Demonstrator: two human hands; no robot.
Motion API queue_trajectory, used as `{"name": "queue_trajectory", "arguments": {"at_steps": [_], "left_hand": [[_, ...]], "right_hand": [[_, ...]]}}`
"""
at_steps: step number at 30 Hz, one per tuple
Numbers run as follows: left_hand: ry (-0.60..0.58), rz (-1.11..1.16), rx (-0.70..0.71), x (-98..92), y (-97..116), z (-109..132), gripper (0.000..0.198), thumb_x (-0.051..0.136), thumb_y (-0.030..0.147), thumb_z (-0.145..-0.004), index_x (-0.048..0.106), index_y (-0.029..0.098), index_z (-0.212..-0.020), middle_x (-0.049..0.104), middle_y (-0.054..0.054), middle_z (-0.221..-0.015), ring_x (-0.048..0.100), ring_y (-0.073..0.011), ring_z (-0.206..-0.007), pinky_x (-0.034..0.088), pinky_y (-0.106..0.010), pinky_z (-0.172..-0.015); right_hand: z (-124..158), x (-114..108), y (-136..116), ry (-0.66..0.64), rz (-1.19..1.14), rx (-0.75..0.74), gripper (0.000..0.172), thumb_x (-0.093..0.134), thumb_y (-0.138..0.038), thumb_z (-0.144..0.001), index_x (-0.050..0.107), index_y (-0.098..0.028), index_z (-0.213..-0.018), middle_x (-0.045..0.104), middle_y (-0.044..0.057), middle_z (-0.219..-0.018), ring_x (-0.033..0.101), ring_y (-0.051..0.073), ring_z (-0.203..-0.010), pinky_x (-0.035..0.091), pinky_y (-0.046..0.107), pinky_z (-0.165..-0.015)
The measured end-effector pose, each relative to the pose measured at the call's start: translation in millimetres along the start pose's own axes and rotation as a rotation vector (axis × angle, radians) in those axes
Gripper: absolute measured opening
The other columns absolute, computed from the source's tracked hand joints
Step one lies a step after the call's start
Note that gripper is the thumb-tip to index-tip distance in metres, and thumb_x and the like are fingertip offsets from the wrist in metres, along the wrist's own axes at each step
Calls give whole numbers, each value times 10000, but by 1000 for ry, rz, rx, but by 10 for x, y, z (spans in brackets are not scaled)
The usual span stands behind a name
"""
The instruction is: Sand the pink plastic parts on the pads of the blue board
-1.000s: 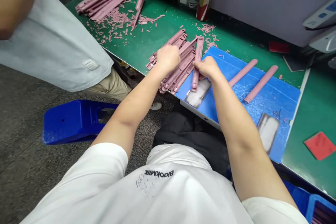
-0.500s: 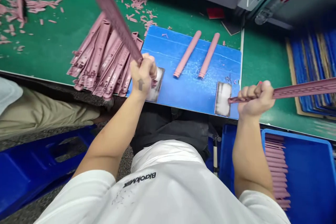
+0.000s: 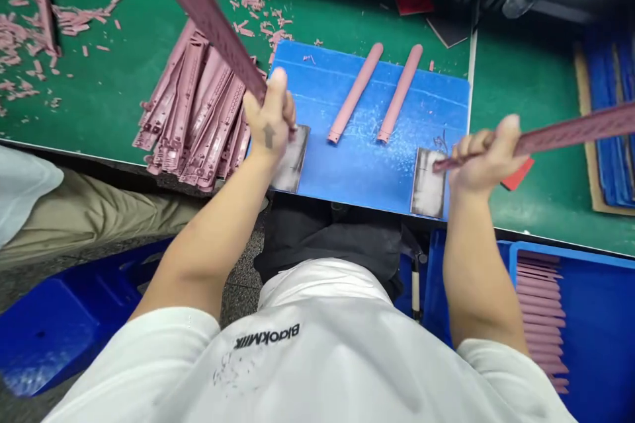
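My left hand point(image 3: 270, 115) grips the lower end of a long pink plastic strip point(image 3: 211, 10), which slants up and away to the left. Fingers closed, my right hand point(image 3: 483, 158) holds another pink plastic strip point(image 3: 575, 132) that points out to the right. Its near end is over a grey-white abrasive-looking pad point(image 3: 427, 192); whether it touches I cannot tell. A similar pad point(image 3: 292, 168) lies beside and partly under my left hand. Two pink strips point(image 3: 356, 94) point(image 3: 401, 94) lie side by side on the blue board point(image 3: 347, 175) between my hands.
A pile of pink strips point(image 3: 198, 112) lies left of the board. Pink scraps point(image 3: 30, 43) litter the green table point(image 3: 109, 92). At lower right, a blue bin point(image 3: 600, 317) holds a row of strips point(image 3: 543, 324). Another person's trousers point(image 3: 99, 211) and a blue stool point(image 3: 64, 324) are at left.
My view has shifted slightly. The right-hand strip has tilted, its far end higher, and a red piece on the table beside that hand shows more fully. Both hands keep their strips.
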State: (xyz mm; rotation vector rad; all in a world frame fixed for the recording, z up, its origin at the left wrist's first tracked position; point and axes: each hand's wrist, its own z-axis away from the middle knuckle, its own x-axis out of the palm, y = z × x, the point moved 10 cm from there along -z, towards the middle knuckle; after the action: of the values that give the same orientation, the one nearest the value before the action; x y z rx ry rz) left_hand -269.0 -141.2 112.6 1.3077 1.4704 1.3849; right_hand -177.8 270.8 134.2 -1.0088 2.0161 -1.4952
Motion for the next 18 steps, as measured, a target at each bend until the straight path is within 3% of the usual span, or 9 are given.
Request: {"name": "queue_trajectory", "arguments": {"at_steps": [2, 7, 12, 15, 18], "left_hand": [[-52, 24, -43, 62, -45, 33, 880, 727, 907, -968, 187, 259, -718, 120, 60, -596, 166, -104, -524, 159, -336, -521], [-20, 33, 57, 2, 41, 31, 923, 724, 970, -907, 169, 258, -716, 142, 58, -576, 190, -103, -537, 215, -325, -515], [-150, -130, -304, 34, -310, 9, 869, 772, 940, -893, 232, 279, -728, 165, 64, -550, 197, -130, -539, 161, -345, -523], [-96, -161, -341, 64, -436, -194, 846, 734, 976, -886, 266, 285, -747, 142, 78, -564, 166, -126, -554, 133, -341, -531], [-215, -178, -314, 271, -536, -349, 831, 745, 964, -896, 280, 292, -747, 149, 70, -570, 188, -131, -571, 120, -336, -541]], "right_hand": [[25, 101, 23, -55, 14, 19, 658, 687, -690, -972, 216, -317, -704, 111, -99, -559, 120, 104, -441, 207, 300, -395], [39, 5, -129, 86, -39, -67, 732, 714, -808, -909, 195, -327, -718, 121, -103, -517, 140, 115, -437, 199, 303, -378], [115, 147, 128, -183, 68, 293, 745, 874, -715, -876, 271, -310, -710, 185, -143, -510, 145, 72, -424, 163, 275, -406], [-99, 160, 271, -96, 121, 321, 709, 747, -767, -986, 237, -341, -739, 157, -143, -508, 139, 99, -459, 155, 286, -415], [-251, 348, 487, -175, 180, 415, 570, 650, -608, -1111, 275, -347, -770, 185, -142, -515, 130, 111, -480, 152, 284, -440]]}}
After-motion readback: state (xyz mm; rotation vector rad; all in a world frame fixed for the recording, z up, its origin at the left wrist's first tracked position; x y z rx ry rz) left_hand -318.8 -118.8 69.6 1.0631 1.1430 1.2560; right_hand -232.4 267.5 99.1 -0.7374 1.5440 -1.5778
